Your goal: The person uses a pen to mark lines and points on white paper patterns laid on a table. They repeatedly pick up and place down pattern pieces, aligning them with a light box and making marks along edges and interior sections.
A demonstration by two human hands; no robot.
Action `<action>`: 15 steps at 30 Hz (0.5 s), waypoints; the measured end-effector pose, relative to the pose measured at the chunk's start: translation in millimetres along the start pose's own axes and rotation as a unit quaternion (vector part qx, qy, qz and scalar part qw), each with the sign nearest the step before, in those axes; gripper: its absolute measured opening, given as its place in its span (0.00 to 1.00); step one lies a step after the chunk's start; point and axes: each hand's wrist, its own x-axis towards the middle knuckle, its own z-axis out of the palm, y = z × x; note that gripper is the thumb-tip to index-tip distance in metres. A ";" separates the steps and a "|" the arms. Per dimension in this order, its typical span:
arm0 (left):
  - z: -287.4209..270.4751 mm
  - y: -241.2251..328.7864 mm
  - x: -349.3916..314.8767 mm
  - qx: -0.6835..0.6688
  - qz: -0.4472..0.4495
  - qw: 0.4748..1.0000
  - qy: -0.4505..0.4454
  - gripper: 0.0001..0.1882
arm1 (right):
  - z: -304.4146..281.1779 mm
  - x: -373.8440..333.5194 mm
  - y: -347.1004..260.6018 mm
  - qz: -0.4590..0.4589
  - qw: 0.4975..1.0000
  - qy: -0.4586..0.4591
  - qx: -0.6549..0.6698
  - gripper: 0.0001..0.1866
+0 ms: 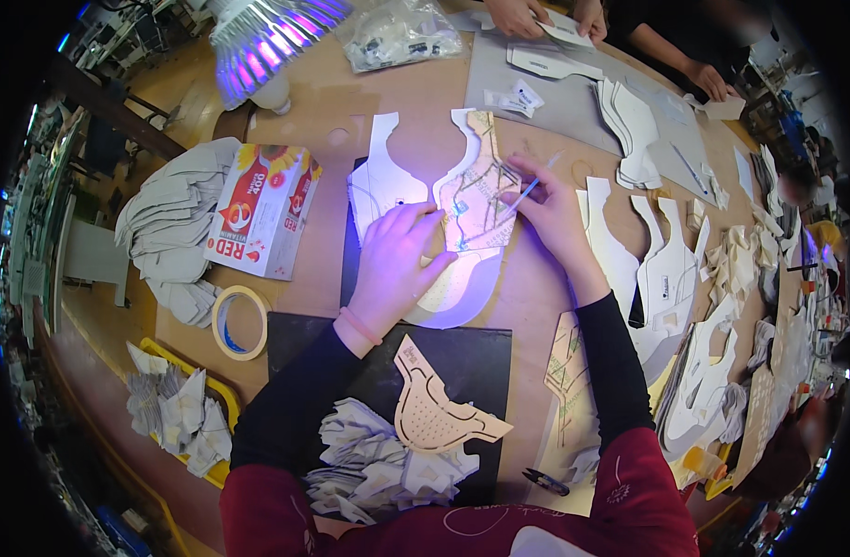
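Patterned template [485, 190]: flat over a white cut-out panel [462, 295], mid-table [397, 90]. Left hand [399, 255]: fingers spread, resting at the template's edge. Right hand [553, 209]: fingers pinched on a slim pen [528, 192]. Step, apparently: tracing the template. Next move, seemingly: calls for steady pressure, pen close along the edge.

left hand [399, 255] spread over white shoe-upper piece [478, 281], touching left edge of marked stencil [485, 195] | right hand [555, 213] pinching slim pen [529, 191] at stencil's right edge | slotted tan template [443, 415] resting on cut-piece pile [374, 464] | metallic-shaded lamp [267, 46] beyond
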 end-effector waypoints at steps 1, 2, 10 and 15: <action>1.0 -1.3 -0.7 -0.003 -0.009 1.000 -0.003 0.26 | -0.1 1.0 1.6 0.016 1.000 0.012 -0.015 0.25; 1.4 -0.9 -0.4 -0.003 -0.008 1.000 -0.001 0.26 | -0.2 2.1 2.3 0.032 0.999 0.025 -0.029 0.24; 0.4 0.6 2.2 -0.011 -0.003 1.000 0.011 0.24 | 10.3 5.6 -8.1 -0.001 0.987 0.014 -0.160 0.18; 1.4 1.8 2.0 -0.006 0.001 1.000 0.008 0.24 | 14.0 6.1 -2.8 -0.097 0.960 0.004 -0.262 0.17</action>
